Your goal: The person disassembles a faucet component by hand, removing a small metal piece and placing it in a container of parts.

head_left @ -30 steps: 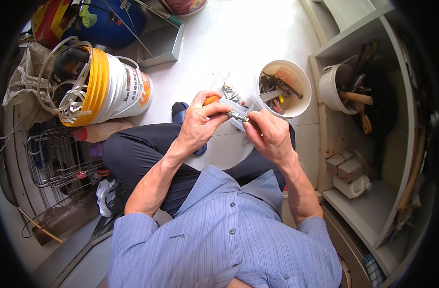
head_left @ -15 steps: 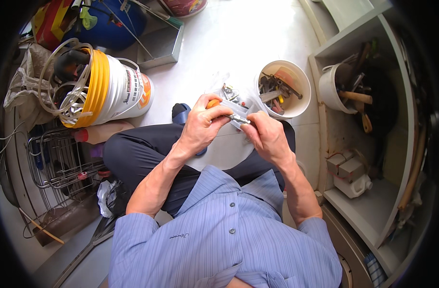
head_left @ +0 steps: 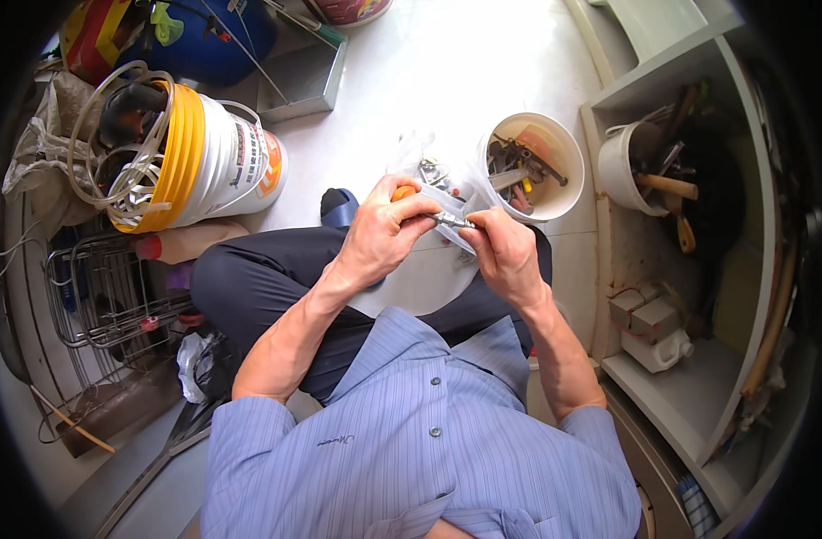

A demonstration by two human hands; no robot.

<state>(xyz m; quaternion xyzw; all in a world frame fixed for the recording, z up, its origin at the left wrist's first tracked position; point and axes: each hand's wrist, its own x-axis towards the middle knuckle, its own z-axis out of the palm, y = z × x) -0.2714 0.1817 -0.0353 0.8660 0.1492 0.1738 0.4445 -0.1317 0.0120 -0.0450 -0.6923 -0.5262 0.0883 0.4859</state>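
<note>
Angling inward, left hand [head_left: 377,226] and right hand [head_left: 508,250] come almost fingertip to fingertip, left of the white bucket [head_left: 565,199] and nearer the body. Between them, left of that bucket, lies a slim metal piece [head_left: 449,218], an end pinched in each hand's fingers (an orange object [head_left: 403,193] peeks past the left ones).

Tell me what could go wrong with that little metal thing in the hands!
The small metal part is pinched between the fingers of the left hand and right hand, so it might slip. It could land among the little pieces beyond the hands and get mixed up. The orange thing at the left hand might drop too.
</note>
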